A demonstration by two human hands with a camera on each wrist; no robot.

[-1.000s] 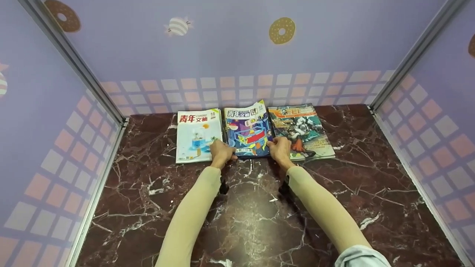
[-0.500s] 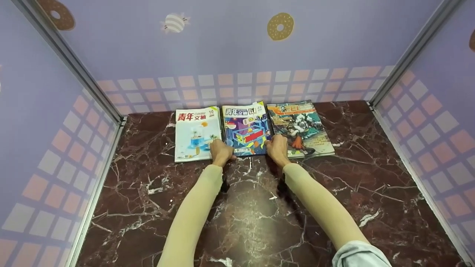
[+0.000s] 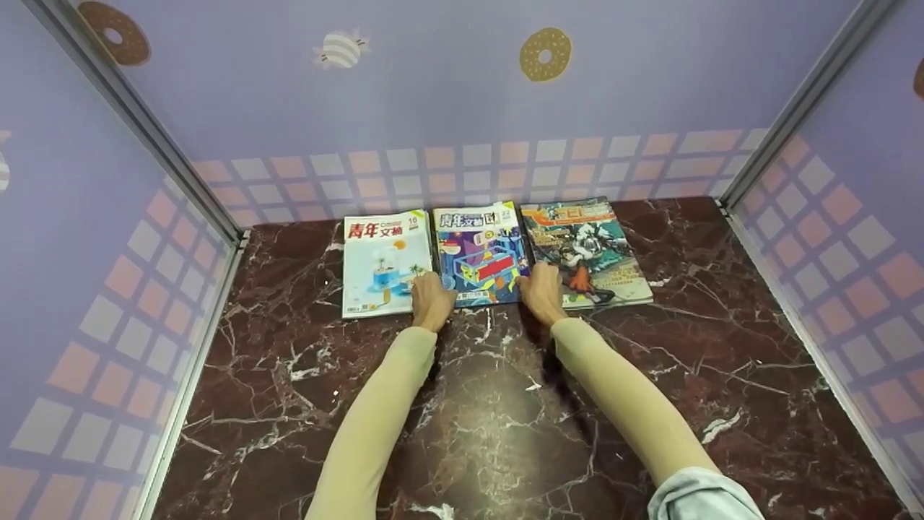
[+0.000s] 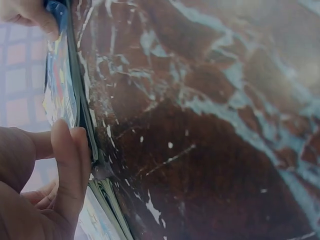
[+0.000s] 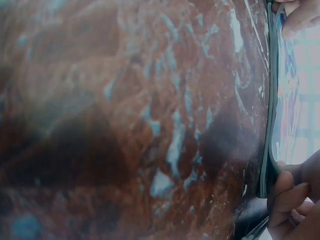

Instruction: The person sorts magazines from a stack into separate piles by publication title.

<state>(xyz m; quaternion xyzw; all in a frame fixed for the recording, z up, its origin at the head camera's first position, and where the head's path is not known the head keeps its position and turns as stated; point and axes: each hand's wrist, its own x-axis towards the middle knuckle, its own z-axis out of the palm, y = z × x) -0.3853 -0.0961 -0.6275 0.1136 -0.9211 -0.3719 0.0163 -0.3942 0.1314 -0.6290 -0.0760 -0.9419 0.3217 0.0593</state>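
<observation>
Three magazine piles lie side by side at the back of the marble-patterned surface. In the middle is a blue-purple magazine pile (image 3: 480, 253), its near edge facing me. My left hand (image 3: 432, 296) holds the pile's near left corner; in the left wrist view its fingers (image 4: 70, 165) bend at the page edges. At the near right corner my right hand (image 3: 541, 289) grips the same pile, thumb and curled fingers (image 5: 287, 190) close around the corner in the right wrist view. The left hand overlaps the white magazine pile (image 3: 375, 267), the right hand the green-orange magazine (image 3: 592, 253).
A purple back wall (image 3: 462, 94) with pink and white squares rises right behind the magazines. Similar side walls (image 3: 94, 289) with metal corner posts enclose the dark red marbled surface (image 3: 484, 419), which stretches toward me.
The middle pile's top cover, skewed with a raised far right corner earlier, now lies straighter and flatter. Both hands stay at its near corners, shifting only slightly.
</observation>
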